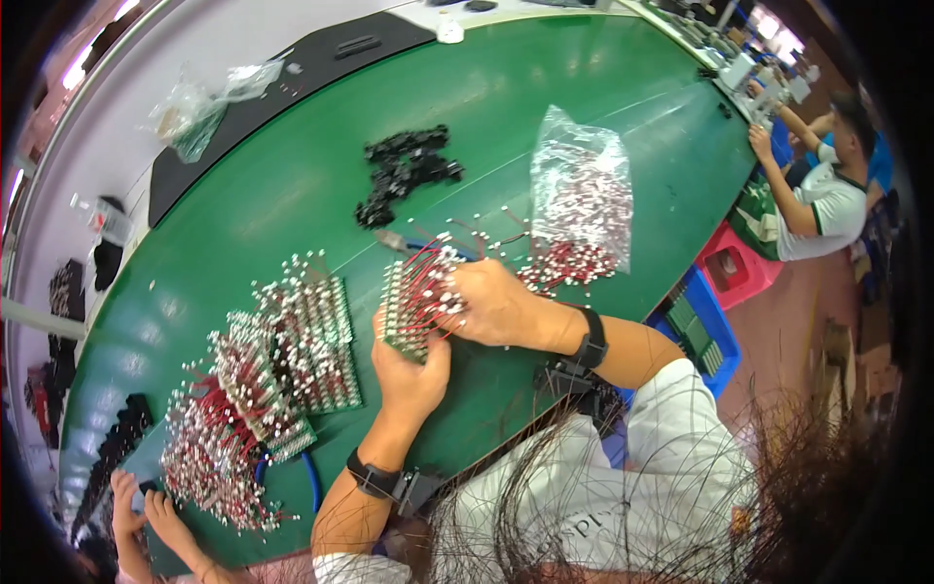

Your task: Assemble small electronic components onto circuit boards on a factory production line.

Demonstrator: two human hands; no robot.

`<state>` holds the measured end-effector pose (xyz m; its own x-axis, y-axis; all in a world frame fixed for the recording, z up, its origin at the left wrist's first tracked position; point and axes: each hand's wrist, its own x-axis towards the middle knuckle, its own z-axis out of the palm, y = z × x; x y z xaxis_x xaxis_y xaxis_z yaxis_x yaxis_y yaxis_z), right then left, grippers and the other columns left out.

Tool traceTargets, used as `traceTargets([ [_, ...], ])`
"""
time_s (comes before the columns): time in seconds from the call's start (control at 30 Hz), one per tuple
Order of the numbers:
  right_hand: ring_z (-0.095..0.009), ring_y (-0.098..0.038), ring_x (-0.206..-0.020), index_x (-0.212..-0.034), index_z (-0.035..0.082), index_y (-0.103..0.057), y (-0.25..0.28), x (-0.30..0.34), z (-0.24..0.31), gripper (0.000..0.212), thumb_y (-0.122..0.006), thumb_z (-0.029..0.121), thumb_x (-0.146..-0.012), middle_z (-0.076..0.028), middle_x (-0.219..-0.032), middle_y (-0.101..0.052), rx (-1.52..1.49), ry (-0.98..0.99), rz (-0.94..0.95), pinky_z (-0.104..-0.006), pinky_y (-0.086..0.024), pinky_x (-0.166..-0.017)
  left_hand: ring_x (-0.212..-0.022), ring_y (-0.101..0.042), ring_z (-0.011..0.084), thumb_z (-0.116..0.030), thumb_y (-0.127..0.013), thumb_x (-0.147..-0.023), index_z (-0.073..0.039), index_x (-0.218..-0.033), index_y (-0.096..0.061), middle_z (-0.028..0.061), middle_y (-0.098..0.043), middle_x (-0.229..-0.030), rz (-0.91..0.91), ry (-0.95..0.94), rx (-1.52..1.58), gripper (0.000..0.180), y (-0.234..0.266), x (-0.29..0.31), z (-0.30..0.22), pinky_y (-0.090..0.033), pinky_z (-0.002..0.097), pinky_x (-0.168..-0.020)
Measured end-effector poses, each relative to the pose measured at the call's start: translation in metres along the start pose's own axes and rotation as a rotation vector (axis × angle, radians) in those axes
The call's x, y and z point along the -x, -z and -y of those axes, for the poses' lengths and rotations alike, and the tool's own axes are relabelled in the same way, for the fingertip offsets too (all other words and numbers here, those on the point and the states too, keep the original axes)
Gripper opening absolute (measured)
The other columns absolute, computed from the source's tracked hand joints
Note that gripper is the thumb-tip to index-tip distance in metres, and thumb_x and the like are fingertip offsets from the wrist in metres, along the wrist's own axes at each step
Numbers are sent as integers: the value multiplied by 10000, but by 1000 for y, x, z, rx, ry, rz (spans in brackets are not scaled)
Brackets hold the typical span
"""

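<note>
Board [397, 333] clamped in left hand [411, 375], mid-frame; right hand [494, 304], finger closure unclear, seemingly arranges red wires [424, 276]; steadiness needed next.

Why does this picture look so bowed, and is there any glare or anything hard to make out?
Head view: fisheye distortion curves the green table, and the corners go black; head view: glare whitens parts of the clear plastic bag; head view: dark hair strands veil the lower right; head view: the red wires by the hands tangle too finely to separate.
</note>
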<state>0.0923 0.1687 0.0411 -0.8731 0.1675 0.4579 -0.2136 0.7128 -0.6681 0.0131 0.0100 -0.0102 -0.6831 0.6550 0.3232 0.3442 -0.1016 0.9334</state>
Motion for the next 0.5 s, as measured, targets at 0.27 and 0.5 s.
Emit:
traceTargets([
  [0.27, -437, -594, -746, -767, -7, -587, -21, 3, -8, 179, -643, 162, -748, -218, -744, -594, 60, 22, 58, -494, -489, -696, -993, -616, 250, -28, -605, -806, 51, -1175, -559, 155, -632, -1108, -116, 209, -138, 380, 0, 8, -26, -479, 373, -902],
  [0.5, -428, -592, -744, -737, -5, -571, -12, 3, -4, 177, -681, 133, -750, -198, -719, -586, 47, 31, -6, -497, -486, -680, -1009, -606, 256, -67, -603, -798, 67, -1170, -552, 157, -628, -1101, -76, 171, -145, 399, 2, 3, -31, -462, 360, -922],
])
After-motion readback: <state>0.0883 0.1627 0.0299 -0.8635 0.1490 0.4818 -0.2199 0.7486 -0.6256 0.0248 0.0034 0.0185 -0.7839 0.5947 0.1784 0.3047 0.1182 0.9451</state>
